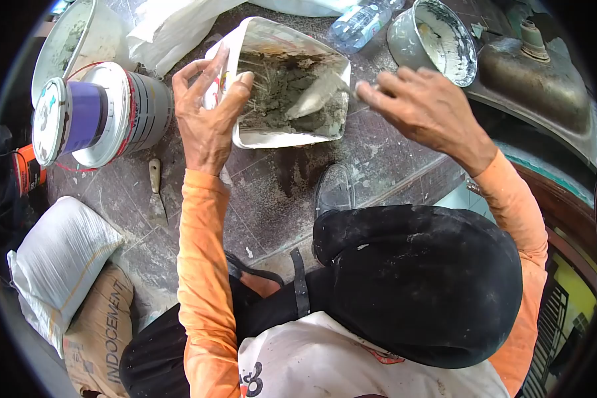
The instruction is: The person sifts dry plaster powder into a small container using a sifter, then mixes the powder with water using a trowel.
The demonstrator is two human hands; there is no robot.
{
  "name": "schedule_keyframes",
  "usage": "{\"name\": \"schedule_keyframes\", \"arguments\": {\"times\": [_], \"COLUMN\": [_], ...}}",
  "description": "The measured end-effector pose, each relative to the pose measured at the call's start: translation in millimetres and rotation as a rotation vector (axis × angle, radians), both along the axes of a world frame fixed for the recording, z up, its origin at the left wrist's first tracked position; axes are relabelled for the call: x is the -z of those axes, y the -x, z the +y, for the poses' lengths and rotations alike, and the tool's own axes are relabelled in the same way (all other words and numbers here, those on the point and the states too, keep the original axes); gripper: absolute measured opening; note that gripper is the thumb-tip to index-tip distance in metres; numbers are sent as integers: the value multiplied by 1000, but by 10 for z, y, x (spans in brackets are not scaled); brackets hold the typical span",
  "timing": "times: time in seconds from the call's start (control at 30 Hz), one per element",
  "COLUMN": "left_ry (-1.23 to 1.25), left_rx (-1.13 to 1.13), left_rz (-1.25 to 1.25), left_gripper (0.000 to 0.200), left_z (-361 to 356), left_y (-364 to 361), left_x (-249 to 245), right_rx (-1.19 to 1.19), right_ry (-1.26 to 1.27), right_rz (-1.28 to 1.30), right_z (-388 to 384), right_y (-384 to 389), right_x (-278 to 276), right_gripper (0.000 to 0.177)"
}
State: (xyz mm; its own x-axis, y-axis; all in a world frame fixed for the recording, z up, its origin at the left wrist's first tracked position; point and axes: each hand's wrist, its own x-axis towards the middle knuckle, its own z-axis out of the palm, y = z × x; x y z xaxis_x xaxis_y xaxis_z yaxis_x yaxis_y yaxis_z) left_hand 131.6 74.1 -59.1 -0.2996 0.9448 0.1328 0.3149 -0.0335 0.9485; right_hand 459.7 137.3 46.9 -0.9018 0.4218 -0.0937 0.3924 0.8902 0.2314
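Note:
A white rectangular tub lies tilted on the dusty tiled floor, with wet grey cement inside. My left hand grips the tub's left rim, thumb over the edge. At the tub's right side, my right hand is closed round the handle of a trowel, whose cement-coated blade is in the mix. Most of the handle is hidden by my fingers.
Paint buckets and a small scraper are at left, above a white sack and a brown cement bag. A plastic bottle, round metal pot and metal sink are at upper right.

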Motion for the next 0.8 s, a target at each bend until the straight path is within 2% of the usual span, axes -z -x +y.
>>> {"name": "schedule_keyframes", "arguments": {"times": [0.13, 0.17, 0.23, 0.33, 0.43, 0.47, 0.5, 0.57, 0.67, 0.8], "left_ry": [14, 15, 36, 13, 1, -4, -8, 35, 12, -13], "left_rx": [-5, -22, -66, -75, -96, -95, -97, -157, -134, -100], "left_rz": [45, 66, 36, 150, 141, 157, 158, 137, 134, 185], "left_gripper": [57, 58, 60, 55, 56, 57, 57, 56, 57, 57], "left_z": [38, 42, 35, 27, 36, 26, 22, 4, -14, 12], "left_y": [-135, -144, -161, -297, -416, -430, -413, -355, -321, -278], "left_x": [-122, -131, -162, -163, -193, -192, -176, -125, -94, -69], "right_rx": [-28, 30, 83, 183, 326, 376, 375, 460, 447, 459], "right_ry": [-86, 27, 62, -5, -138, -59, -18, 182, 319, 264], "right_rz": [7, 37, 3, -15, 95, 3, 45, 84, 23, -5], "right_z": [-127, -204, -274, -257, -257, -316, -456, -687, -824, -703], "right_y": [190, 146, 28, 11, 171, 194, 217, 211, 95, 74], "right_x": [106, 104, 6, -164, 238, 410, 491, 422, 86, -469], "right_gripper": [27, 29, 29, 32, 32, 33, 33, 32, 32, 32]}}
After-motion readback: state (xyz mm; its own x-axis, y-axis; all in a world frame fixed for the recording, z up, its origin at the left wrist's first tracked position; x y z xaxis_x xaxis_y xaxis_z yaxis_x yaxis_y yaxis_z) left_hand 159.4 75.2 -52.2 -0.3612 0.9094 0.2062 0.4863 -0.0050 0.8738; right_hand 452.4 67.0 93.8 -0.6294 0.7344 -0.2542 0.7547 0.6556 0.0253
